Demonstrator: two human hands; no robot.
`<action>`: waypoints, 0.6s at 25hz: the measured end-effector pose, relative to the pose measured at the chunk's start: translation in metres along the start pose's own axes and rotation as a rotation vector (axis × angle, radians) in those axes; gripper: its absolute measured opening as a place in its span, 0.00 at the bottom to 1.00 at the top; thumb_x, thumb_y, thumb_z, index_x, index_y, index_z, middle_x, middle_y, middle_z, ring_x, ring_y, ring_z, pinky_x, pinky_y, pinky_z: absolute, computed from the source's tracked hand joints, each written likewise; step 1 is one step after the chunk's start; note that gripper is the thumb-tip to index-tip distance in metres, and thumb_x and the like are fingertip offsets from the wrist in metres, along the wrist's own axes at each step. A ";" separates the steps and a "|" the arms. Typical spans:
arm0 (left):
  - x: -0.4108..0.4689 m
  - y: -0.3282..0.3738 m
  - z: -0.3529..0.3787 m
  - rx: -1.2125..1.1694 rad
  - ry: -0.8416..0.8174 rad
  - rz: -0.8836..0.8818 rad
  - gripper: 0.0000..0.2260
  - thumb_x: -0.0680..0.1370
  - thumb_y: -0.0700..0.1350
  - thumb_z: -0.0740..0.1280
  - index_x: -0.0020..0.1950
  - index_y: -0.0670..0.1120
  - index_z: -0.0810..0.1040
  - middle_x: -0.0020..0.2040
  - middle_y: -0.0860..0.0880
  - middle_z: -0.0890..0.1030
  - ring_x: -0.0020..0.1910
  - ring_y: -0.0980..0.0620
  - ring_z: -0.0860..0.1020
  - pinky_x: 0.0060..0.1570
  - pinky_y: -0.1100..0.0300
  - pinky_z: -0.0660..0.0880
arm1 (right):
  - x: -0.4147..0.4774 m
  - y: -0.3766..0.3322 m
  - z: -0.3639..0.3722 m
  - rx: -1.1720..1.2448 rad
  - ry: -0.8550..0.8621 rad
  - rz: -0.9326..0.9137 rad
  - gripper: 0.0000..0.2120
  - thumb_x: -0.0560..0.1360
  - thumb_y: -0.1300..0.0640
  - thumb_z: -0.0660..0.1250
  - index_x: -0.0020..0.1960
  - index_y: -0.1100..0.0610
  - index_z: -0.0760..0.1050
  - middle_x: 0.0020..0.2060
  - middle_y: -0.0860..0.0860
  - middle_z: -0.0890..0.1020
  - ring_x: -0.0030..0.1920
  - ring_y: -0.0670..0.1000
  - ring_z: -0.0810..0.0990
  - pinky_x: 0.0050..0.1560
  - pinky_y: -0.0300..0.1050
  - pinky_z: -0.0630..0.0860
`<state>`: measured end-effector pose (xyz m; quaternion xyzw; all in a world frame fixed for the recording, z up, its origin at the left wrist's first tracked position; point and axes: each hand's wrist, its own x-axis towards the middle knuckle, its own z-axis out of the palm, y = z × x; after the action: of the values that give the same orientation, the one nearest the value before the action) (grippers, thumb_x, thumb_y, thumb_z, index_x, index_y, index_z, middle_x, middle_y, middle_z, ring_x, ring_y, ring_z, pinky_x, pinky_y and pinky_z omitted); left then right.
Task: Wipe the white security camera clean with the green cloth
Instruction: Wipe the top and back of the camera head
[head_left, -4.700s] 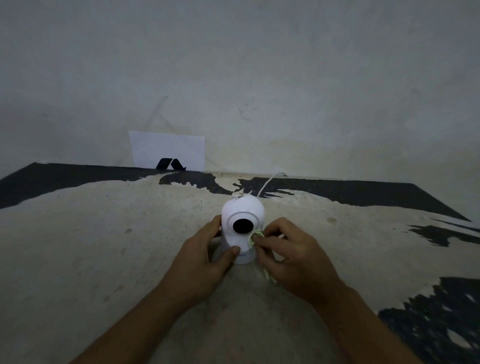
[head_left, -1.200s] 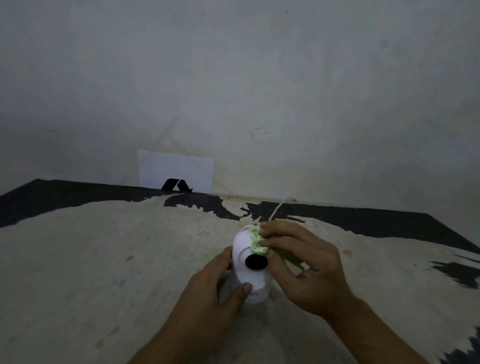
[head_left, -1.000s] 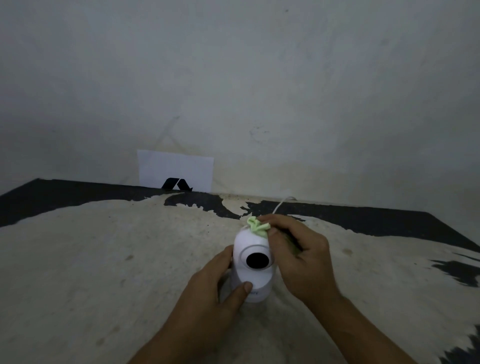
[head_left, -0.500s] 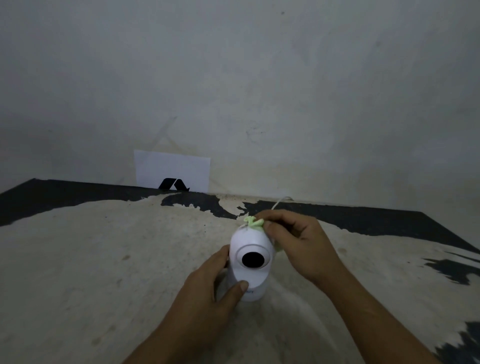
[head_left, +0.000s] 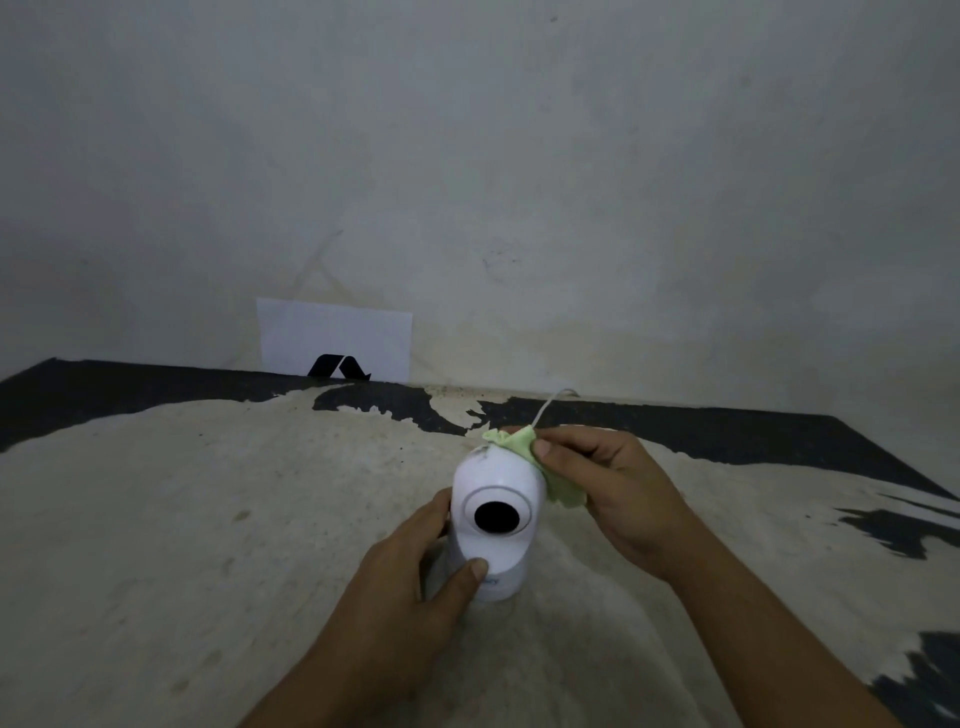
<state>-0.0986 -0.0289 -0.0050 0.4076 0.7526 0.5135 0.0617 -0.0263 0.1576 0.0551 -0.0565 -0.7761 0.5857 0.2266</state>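
The white security camera (head_left: 493, 483) stands upright on the worn table (head_left: 156, 519), its round black lens facing me. My left hand (head_left: 410, 582) grips its base from the left, with the thumb pressed on the front. My right hand (head_left: 618, 488) pinches the green cloth (head_left: 519, 444) against the camera's top and upper right side; part of the cloth hangs down beside the head. A thin white cable (head_left: 550, 405) runs from behind the camera toward the wall.
A white card (head_left: 335, 332) with a black logo leans against the grey wall at the table's back edge. The tabletop is pale with black patches along the back and on the right.
My right hand has moved the green cloth from the camera's lower right side up to its top and upper right. The left hand keeps its hold on the base.
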 end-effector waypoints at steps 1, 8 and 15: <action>-0.001 0.003 -0.001 -0.001 0.001 0.000 0.25 0.74 0.52 0.67 0.60 0.70 0.55 0.54 0.77 0.63 0.47 0.85 0.64 0.44 0.86 0.62 | 0.001 0.002 0.000 -0.049 0.036 0.020 0.07 0.75 0.57 0.68 0.50 0.51 0.84 0.45 0.48 0.86 0.48 0.48 0.82 0.51 0.48 0.77; -0.001 0.008 0.000 0.016 -0.005 -0.015 0.25 0.74 0.54 0.66 0.59 0.71 0.51 0.52 0.77 0.61 0.46 0.79 0.65 0.41 0.85 0.64 | -0.003 -0.015 -0.020 -0.148 -0.147 0.050 0.12 0.77 0.60 0.65 0.58 0.51 0.80 0.50 0.49 0.86 0.51 0.49 0.83 0.53 0.45 0.80; -0.001 0.004 0.000 -0.016 0.009 -0.020 0.25 0.73 0.55 0.66 0.62 0.68 0.54 0.53 0.76 0.64 0.48 0.78 0.66 0.40 0.84 0.65 | -0.004 -0.010 -0.017 -0.283 -0.178 0.036 0.11 0.79 0.61 0.63 0.56 0.52 0.82 0.47 0.50 0.86 0.46 0.50 0.84 0.47 0.43 0.81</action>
<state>-0.0960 -0.0290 -0.0016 0.3974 0.7528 0.5205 0.0667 -0.0143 0.1680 0.0674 -0.0498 -0.8668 0.4771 0.1361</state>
